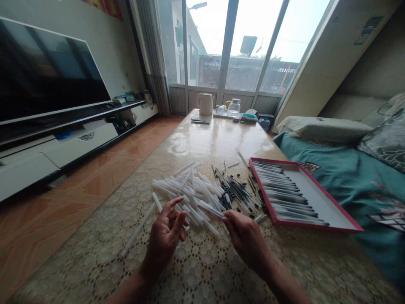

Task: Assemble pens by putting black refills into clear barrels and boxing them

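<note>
My right hand (245,236) is closed in a pinch on the near end of a whitish translucent pen barrel (210,208), which points up and left over the pile. To its left, my left hand (167,236) is raised with the index finger stretched out and the thumb apart; the other fingers curl inward. A white tube (157,202) shows just behind the left fingers, partly hidden by them. In front of both hands lies a loose pile of clear pen barrels (180,181). Dark ink refills (238,190) and small black caps are heaped to the right of it.
A red-rimmed shallow box (329,194) holding a row of pens (284,194) stands at the right. A long clear plastic piece (139,230) lies left of the pile. At the table's far end are a kettle (205,104) and a glass jug (234,106). A sofa (316,164) borders the right side.
</note>
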{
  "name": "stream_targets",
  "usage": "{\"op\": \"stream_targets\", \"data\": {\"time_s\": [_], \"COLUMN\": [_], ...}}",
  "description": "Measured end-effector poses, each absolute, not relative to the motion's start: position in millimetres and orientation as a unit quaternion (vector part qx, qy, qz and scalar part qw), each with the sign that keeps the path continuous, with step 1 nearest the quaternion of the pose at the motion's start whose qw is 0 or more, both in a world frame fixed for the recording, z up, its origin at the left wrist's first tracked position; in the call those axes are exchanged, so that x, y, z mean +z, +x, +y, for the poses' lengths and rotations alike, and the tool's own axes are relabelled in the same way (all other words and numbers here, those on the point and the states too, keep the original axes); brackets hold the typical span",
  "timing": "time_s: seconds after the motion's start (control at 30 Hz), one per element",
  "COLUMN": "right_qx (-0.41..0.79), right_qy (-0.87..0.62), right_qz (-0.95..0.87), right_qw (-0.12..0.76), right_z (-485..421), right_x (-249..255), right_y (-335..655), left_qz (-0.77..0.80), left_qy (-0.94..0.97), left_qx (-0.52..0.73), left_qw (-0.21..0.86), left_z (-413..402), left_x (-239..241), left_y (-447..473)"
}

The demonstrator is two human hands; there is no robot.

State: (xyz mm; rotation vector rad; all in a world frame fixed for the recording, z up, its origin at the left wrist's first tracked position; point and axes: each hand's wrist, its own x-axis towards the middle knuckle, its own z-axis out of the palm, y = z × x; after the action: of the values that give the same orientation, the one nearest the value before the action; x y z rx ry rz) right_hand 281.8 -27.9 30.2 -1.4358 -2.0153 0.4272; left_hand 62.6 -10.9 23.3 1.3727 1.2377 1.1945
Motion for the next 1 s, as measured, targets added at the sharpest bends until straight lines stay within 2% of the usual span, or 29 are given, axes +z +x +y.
{"op": "stream_targets", "data": {"time_s": [0.13, 0.23, 0.4, 0.53, 0.7, 1.0], "right_qx": [0.120, 0.115, -0.024, -0.165, -0.162, -0.158], "right_qy": [-0.639, -0.696, -0.766, -0.785, -0.762, -0.749], "right_qz": [-0.682, -0.644, -0.618, -0.592, -0.627, -0.643], "right_qw": [0.335, 0.296, 0.176, 0.083, 0.019, 0.023], "right_z": [-25.7, -28.6, -23.0, 0.8, 28.9, 35.2], "right_x": [46.7, 65.6, 87.9, 78.3, 48.5, 29.7], "right_y": [309.5, 334.8, 391.5, 440.0, 473.5, 482.5], "left_qz": [0.606, 0.634, 0.632, 0.631, 0.630, 0.629], "left_qy": [0.637, 0.662, 0.678, 0.672, 0.663, 0.654], "left_qx": [0.426, 0.372, 0.339, 0.339, 0.343, 0.357], "left_qw": [0.213, 0.147, 0.162, 0.188, 0.215, 0.222], "left_z": [-4.6, -2.4, -2.3, -1.9, -2.0, 0.2], "left_x": [18.9, 17.4, 16.5, 16.0, 18.0, 18.5], "left_y": [43.3, 37.7, 41.3, 42.2, 41.0, 41.1]}}
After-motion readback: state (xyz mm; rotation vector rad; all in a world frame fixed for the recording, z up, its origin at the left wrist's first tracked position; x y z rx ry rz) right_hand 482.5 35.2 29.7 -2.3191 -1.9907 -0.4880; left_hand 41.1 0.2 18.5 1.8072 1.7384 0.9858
